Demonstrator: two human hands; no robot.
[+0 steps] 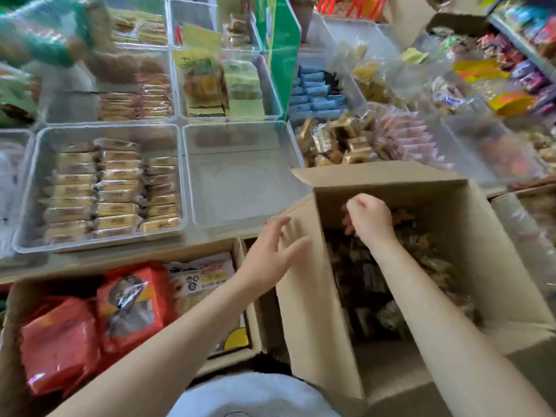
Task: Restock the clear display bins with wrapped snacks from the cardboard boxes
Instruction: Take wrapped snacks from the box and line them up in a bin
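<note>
An open cardboard box (481,236) stands in front of me, holding dark and tan wrapped snacks (370,278). My right hand (371,218) is inside it with curled fingers; whether it holds a snack is hidden. My left hand (275,251) lies with spread fingers against the box's left wall. Just beyond the box sits a clear display bin (240,179) with nothing in it. To the left of that, another clear bin (39,164) holds rows of tan wrapped snacks (114,188).
A second cardboard box (243,299) at lower left holds red snack bags (129,302). More clear bins of wrapped goods fill the back rows. A green divider (279,40) stands upright. Gold and pink wrapped sweets (370,136) pile up at right.
</note>
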